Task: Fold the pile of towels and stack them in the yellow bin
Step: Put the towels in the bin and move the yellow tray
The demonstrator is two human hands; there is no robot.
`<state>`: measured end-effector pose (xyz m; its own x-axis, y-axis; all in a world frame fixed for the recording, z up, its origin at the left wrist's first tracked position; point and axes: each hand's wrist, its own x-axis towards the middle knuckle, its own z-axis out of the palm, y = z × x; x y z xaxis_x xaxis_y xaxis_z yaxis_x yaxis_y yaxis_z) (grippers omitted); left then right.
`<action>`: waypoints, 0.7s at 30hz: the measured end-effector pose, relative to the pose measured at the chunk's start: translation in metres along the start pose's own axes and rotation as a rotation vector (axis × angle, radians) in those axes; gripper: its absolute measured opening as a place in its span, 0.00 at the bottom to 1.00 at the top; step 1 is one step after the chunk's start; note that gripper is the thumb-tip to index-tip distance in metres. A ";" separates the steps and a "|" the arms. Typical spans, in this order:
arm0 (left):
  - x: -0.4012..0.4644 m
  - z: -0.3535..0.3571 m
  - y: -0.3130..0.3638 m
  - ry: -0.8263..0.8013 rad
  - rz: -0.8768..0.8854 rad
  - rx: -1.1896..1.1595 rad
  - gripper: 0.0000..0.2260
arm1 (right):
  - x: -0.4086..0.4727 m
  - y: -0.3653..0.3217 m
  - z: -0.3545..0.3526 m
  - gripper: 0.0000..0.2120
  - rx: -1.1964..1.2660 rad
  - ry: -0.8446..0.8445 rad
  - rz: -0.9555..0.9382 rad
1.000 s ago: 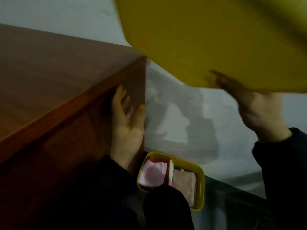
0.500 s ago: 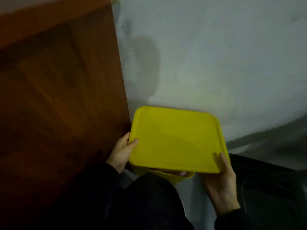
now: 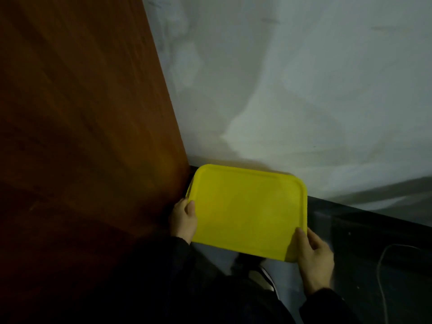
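Observation:
A flat yellow lid (image 3: 247, 211) lies low on the floor, in the corner between the wooden cabinet side and the wall. It covers the yellow bin, which is hidden beneath it, and no towels show. My left hand (image 3: 184, 218) grips the lid's left edge, thumb on top. At the lid's near right corner, my right hand (image 3: 313, 256) holds on with the thumb pressed on top and the fingers curled under the rim.
A tall brown wooden cabinet side (image 3: 81, 136) fills the left. A pale wall (image 3: 292, 90) with a dark skirting board (image 3: 364, 220) runs behind. A thin cable (image 3: 383, 277) lies at the right. My dark trouser legs and a shoe (image 3: 264, 277) are below the lid.
The lid came down from overhead in my right hand onto the bin, hiding the pink folded towels. My left hand left the cabinet side and took the lid's left edge.

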<state>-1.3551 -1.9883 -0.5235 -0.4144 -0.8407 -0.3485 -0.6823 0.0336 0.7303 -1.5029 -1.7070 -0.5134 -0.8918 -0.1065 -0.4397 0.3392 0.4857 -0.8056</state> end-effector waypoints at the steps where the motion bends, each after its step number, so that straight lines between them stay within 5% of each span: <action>1: 0.005 0.002 -0.002 0.009 0.000 -0.005 0.18 | 0.006 0.005 0.001 0.23 -0.032 0.003 0.003; 12: 0.030 0.005 -0.004 0.072 0.053 -0.168 0.20 | 0.023 0.029 0.020 0.27 0.122 0.074 -0.019; 21: 0.044 0.009 0.006 0.005 0.076 0.114 0.20 | 0.015 0.042 0.033 0.35 -0.110 -0.043 -0.181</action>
<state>-1.3826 -2.0207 -0.5399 -0.4649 -0.8359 -0.2917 -0.7133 0.1585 0.6827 -1.4922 -1.7167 -0.5666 -0.9209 -0.2358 -0.3105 0.1382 0.5472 -0.8255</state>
